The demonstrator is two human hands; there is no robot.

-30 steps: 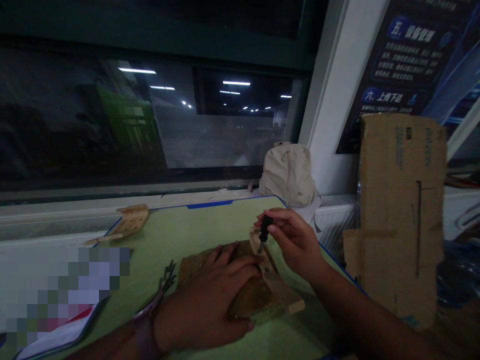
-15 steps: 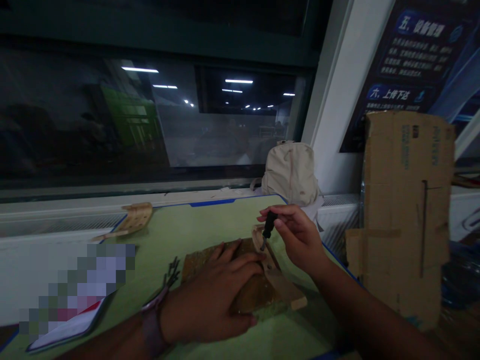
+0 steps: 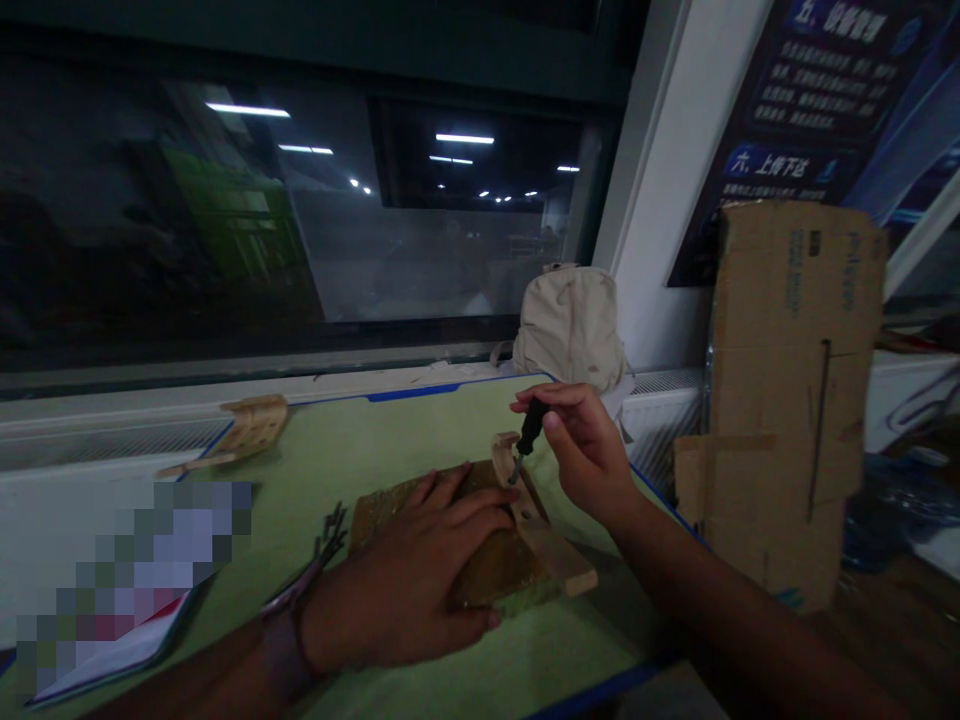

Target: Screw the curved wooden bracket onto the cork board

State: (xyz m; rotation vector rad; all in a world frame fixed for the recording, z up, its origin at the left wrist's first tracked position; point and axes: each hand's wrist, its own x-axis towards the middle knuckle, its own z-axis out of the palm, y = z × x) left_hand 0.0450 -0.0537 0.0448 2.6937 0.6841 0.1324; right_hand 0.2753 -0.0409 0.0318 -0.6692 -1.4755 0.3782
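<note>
My right hand [image 3: 589, 450] grips a screwdriver [image 3: 532, 426] by its black handle, the shaft slanting down to a curved wooden piece [image 3: 559, 562]. The tip meets the wood near its curled far end; whether a screw sits under it I cannot make out. A round hole shows in the wood just nearer to me. My left hand [image 3: 420, 570] lies flat with fingers spread over a brown, rough-edged board [image 3: 495, 572], its index fingertip touching the wooden piece. Several dark screws or nails [image 3: 330, 535] lie left of the board, partly behind my left wrist.
A second wooden piece with holes [image 3: 255, 428] lies at the table's back left corner, near a blurred-out booklet [image 3: 150, 590]. Beyond the green tabletop [image 3: 337, 425] stands a beige backpack [image 3: 568, 325]. Flattened cardboard [image 3: 795, 400] leans at the right, beside a radiator [image 3: 664, 420].
The whole view has shifted slightly, so everything appears a little further left and higher. My right hand still holds the screwdriver against the wood, and my left hand stays flat on the board.
</note>
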